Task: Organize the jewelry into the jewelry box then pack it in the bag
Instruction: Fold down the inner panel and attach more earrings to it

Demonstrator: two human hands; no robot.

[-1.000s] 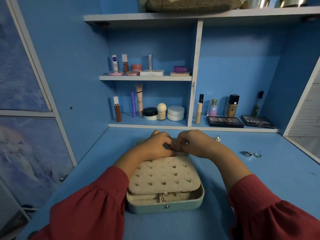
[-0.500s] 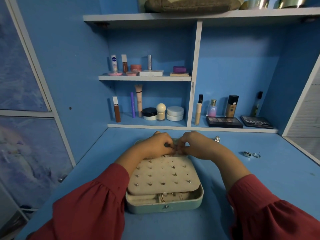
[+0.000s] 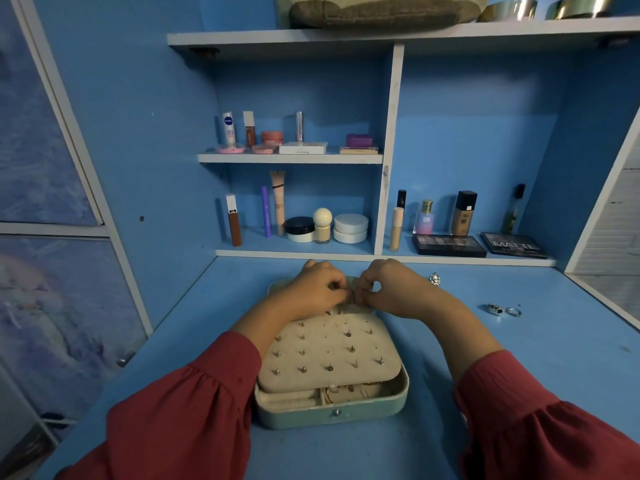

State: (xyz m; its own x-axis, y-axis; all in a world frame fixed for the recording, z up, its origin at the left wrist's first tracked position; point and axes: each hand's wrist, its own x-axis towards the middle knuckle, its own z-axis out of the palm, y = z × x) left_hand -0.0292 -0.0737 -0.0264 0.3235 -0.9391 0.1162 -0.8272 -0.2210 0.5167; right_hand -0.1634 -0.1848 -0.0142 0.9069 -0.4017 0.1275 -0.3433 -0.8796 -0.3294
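Observation:
A teal jewelry box (image 3: 332, 415) lies open on the blue desk. A cream earring panel (image 3: 329, 355) studded with several small earrings rests over it. Loose gold pieces (image 3: 341, 393) show in the front compartment. My left hand (image 3: 317, 287) and my right hand (image 3: 388, 289) meet at the panel's far edge, fingertips pinched together there. Whatever small piece sits between the fingertips is hidden. Two silver rings (image 3: 504, 310) and a silver charm (image 3: 434, 278) lie on the desk to the right. A brown bag (image 3: 377, 12) sits on the top shelf.
Cosmetics fill the shelves behind the box: tubes, jars (image 3: 349, 228), bottles and two dark palettes (image 3: 448, 244). A shelf ledge (image 3: 381, 258) borders the desk at the back. Blue side walls close in left and right. Metal bowls (image 3: 509, 10) stand on the top shelf.
Both hands stay at the panel's far edge, with only small finger movements. The box and the rings have not moved.

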